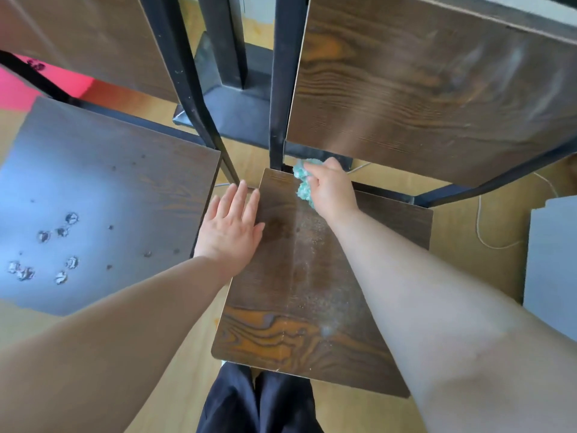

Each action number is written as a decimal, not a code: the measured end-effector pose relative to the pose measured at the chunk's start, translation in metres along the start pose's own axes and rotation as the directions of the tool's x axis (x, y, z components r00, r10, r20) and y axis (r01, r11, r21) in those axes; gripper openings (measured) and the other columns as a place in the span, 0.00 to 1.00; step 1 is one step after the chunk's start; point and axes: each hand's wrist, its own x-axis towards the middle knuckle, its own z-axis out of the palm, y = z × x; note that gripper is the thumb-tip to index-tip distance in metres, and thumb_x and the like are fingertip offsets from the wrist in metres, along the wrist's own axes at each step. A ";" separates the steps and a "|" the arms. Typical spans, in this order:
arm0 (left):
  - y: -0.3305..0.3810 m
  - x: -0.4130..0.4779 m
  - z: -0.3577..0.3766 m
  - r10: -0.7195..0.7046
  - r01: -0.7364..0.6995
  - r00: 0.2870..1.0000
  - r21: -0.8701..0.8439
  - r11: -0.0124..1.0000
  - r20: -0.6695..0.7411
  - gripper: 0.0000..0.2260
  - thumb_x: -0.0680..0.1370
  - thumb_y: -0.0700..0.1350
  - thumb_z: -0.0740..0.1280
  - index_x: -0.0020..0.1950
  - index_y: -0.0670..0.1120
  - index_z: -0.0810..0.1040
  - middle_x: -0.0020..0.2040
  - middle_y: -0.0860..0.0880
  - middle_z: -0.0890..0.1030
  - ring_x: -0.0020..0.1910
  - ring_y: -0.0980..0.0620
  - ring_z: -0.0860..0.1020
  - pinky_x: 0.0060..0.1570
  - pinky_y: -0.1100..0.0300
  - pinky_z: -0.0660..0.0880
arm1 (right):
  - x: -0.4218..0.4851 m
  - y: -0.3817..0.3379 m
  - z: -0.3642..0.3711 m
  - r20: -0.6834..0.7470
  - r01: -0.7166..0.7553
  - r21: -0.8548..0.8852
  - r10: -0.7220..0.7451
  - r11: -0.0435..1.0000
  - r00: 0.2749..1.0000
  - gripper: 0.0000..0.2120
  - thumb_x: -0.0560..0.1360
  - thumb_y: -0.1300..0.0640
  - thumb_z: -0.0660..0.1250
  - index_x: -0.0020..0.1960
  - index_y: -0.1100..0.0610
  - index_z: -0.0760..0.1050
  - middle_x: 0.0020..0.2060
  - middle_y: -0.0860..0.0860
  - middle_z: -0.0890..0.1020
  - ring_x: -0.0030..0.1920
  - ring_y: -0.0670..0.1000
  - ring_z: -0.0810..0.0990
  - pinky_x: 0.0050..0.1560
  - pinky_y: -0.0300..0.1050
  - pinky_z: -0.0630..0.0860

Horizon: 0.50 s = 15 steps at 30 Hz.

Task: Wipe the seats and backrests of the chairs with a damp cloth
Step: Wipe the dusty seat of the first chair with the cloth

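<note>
Cloth (302, 171) seems soft, light — right hand (332, 190) bunches it inside curled fingers; left hand (232, 226) presses the seat (296, 276), fingers straight.

your left forearm (125, 323) and your right forearm (437, 307) are bare all the way from the lower corners of the view to the wrists. they look broad near the camera and taper toward the hands. your left hand (229, 223) and your right hand (332, 189) are bare as well, with short, rounded fingers; the nails are too blurred to judge. at the bottom edge you wear dark trousers (259, 401), navy to black, of matte fabric with soft creases, the two legs parted by a narrow gap.
</note>
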 end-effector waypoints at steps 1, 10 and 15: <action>-0.001 0.002 0.001 -0.001 0.001 1.000 0.002 1.000 0.002 0.27 0.84 0.57 0.46 0.82 0.47 0.48 0.82 0.44 0.49 0.81 0.44 0.46 0.79 0.46 0.49 | 0.001 0.000 0.005 0.012 0.007 -0.003 -0.007 1.000 1.000 0.16 0.82 0.58 0.60 0.67 0.55 0.76 0.52 0.49 0.71 0.51 0.49 0.72 0.50 0.35 0.69; -0.009 -0.005 0.011 -0.031 0.032 0.997 -0.010 0.999 0.064 0.27 0.84 0.57 0.45 0.82 0.49 0.46 0.82 0.45 0.47 0.81 0.45 0.44 0.79 0.48 0.44 | -0.019 -0.006 0.020 0.043 0.114 -0.131 -0.109 0.985 0.993 0.20 0.82 0.49 0.60 0.71 0.55 0.73 0.55 0.53 0.74 0.57 0.53 0.72 0.56 0.47 0.73; -0.007 -0.013 0.010 -0.046 0.046 0.996 0.003 0.999 0.071 0.27 0.84 0.57 0.43 0.82 0.49 0.44 0.82 0.45 0.44 0.81 0.45 0.42 0.78 0.49 0.42 | -0.040 -0.009 0.027 0.048 0.108 -0.076 -0.104 0.991 0.993 0.15 0.82 0.54 0.61 0.67 0.53 0.77 0.53 0.49 0.75 0.55 0.48 0.75 0.50 0.38 0.74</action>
